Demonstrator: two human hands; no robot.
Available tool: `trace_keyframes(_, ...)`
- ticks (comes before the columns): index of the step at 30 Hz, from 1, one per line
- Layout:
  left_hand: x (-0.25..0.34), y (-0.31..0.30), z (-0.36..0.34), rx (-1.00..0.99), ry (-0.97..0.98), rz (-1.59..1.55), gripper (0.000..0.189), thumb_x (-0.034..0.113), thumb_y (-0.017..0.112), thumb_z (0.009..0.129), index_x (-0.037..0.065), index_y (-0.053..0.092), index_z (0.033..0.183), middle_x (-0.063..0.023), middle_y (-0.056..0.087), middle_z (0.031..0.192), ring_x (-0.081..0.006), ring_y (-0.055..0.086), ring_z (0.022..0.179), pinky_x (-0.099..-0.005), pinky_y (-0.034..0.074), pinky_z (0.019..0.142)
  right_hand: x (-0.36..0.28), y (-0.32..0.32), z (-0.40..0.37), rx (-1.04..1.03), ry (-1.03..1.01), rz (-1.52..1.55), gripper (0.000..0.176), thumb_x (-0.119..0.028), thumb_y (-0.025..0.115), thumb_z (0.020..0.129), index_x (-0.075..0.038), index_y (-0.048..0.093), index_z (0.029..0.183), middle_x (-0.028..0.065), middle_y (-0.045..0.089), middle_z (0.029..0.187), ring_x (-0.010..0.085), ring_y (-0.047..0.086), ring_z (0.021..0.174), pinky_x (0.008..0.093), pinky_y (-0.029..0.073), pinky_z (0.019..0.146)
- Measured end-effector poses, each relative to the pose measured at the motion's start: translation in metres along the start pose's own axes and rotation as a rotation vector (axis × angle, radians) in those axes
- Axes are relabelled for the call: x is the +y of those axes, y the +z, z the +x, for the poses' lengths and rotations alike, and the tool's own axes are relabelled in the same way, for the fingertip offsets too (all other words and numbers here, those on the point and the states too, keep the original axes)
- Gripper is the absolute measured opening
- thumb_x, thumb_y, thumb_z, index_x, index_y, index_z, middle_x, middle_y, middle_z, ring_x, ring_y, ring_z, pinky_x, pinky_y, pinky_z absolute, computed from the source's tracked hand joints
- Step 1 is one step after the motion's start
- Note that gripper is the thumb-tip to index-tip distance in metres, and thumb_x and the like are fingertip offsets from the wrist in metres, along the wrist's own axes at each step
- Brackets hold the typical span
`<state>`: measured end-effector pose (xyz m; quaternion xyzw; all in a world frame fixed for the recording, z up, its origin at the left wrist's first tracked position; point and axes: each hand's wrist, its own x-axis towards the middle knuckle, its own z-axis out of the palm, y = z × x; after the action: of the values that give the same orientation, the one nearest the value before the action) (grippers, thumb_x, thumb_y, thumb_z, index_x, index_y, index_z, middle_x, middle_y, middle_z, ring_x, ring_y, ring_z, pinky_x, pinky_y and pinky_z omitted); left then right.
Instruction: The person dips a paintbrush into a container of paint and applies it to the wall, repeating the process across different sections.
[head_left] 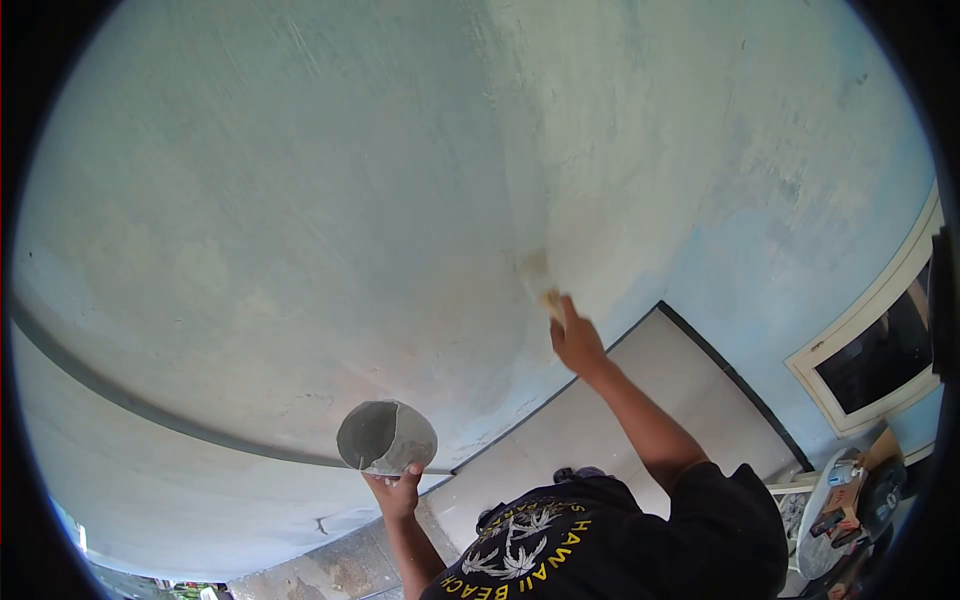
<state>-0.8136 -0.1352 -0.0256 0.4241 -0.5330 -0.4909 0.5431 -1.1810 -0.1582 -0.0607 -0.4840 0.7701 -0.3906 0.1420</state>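
Observation:
A brush or scraper [552,300] with a pale handle is in my right hand [577,338], its broad end against the blotchy grey-green wall [400,200]; motion blurs that end. Lower and to the left, my left hand [398,490] holds a round grey container [412,440] from beneath. The container is tilted so its inside shows, with grey material in it. My right arm is stretched up toward the wall, and the container is close to the wall's lower part.
At the right is a window [870,350] with a cream frame. Below it, a table [815,555] holds a cardboard box [848,495] and assorted items. A dark band [150,415] crosses the wall at the left. Tiled floor [375,560] shows at the bottom.

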Motion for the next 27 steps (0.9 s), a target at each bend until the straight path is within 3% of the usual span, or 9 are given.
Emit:
trace_keyframes(3,0.000,0.000,0.002,0.030,0.023,-0.004,0.104,0.045,0.088,0.062,0.004,0.028,0.137,-0.0121,0.046,0.127,-0.0245,0.049,0.115,-0.0377,0.045,0.093,0.048,0.005,-0.014,-0.245,0.100,-0.087,0.046,-0.013,0.054,0.087,-0.008,0.041,0.130,0.0283,0.064,0.092,0.0435,0.063,0.088,0.0516,0.048,0.080)
trace_keyframes(5,-0.002,-0.003,-0.002,0.034,0.012,0.003,0.104,0.045,0.087,0.062,0.004,0.027,0.137,-0.0120,0.046,0.127,-0.0243,0.049,0.115,-0.0375,0.045,0.092,0.070,-0.007,0.017,-0.628,-0.053,-0.354,0.042,-0.008,0.056,0.082,-0.007,0.048,0.123,0.0255,0.065,0.097,0.0399,0.063,0.091,0.0463,0.049,0.082)
trace_keyframes(8,-0.004,0.000,0.000,0.063,0.051,-0.091,0.095,0.029,0.088,0.064,0.001,0.031,0.134,-0.0121,0.049,0.123,-0.0232,0.052,0.110,-0.0374,0.045,0.092,-0.047,-0.110,0.055,-0.309,0.001,-0.299,0.054,-0.010,0.059,0.079,-0.003,0.047,0.131,0.0237,0.063,0.110,0.0376,0.060,0.104,0.0419,0.048,0.089)
trace_keyframes(10,-0.001,-0.002,0.000,0.027,0.008,0.001,0.104,0.047,0.087,0.063,0.003,0.028,0.136,-0.0121,0.046,0.126,-0.0242,0.049,0.113,-0.0379,0.043,0.093,-0.106,-0.169,0.071,-0.064,-0.141,-0.242,0.061,-0.010,0.061,0.079,-0.002,0.042,0.137,0.0268,0.062,0.109,0.0382,0.060,0.102,0.0419,0.047,0.091)
trace_keyframes(13,-0.004,-0.002,-0.001,0.032,0.027,0.006,0.103,0.047,0.087,0.063,0.003,0.028,0.136,-0.0123,0.046,0.126,-0.0242,0.049,0.113,-0.0376,0.043,0.092,-0.166,-0.215,0.065,0.327,-0.354,-0.001,0.054,-0.010,0.059,0.085,-0.008,0.043,0.136,0.0277,0.062,0.108,0.0378,0.063,0.095,0.0396,0.049,0.084)
trace_keyframes(16,-0.002,0.000,-0.002,0.034,0.037,-0.013,0.103,0.047,0.086,0.063,0.002,0.028,0.136,-0.0124,0.046,0.126,-0.0240,0.049,0.113,-0.0378,0.043,0.092,-0.172,-0.199,0.069,0.425,-0.389,0.275,0.050,-0.010,0.056,0.089,-0.011,0.043,0.137,0.0274,0.063,0.107,0.0396,0.064,0.093,0.0399,0.051,0.079)
trace_keyframes(19,0.001,0.000,-0.004,0.036,-0.007,-0.015,0.103,0.047,0.087,0.063,0.003,0.028,0.136,-0.0127,0.046,0.126,-0.0243,0.049,0.113,-0.0384,0.044,0.093,-0.100,-0.119,0.088,0.475,-0.491,0.045,0.050,-0.009,0.055,0.091,-0.012,0.041,0.138,0.0282,0.062,0.109,0.0419,0.063,0.096,0.0424,0.052,0.080)
trace_keyframes(23,-0.009,-0.002,-0.002,0.077,0.030,-0.032,0.104,0.046,0.087,0.062,0.003,0.028,0.136,-0.0128,0.045,0.127,-0.0251,0.049,0.114,-0.0390,0.044,0.093,-0.022,-0.030,0.020,0.097,-0.181,0.079,0.053,-0.009,0.053,0.090,-0.013,0.034,0.140,0.0280,0.064,0.096,0.0460,0.062,0.082,0.0508,0.051,0.069)
trace_keyframes(27,-0.005,-0.003,-0.003,0.060,0.020,-0.023,0.105,0.045,0.088,0.062,0.004,0.027,0.137,-0.0130,0.044,0.128,-0.0256,0.049,0.115,-0.0396,0.045,0.094,0.042,-0.022,-0.011,-0.340,0.110,-0.182,0.043,-0.013,0.054,0.088,-0.012,0.047,0.130,0.0255,0.064,0.103,0.0419,0.062,0.092,0.0471,0.049,0.082)
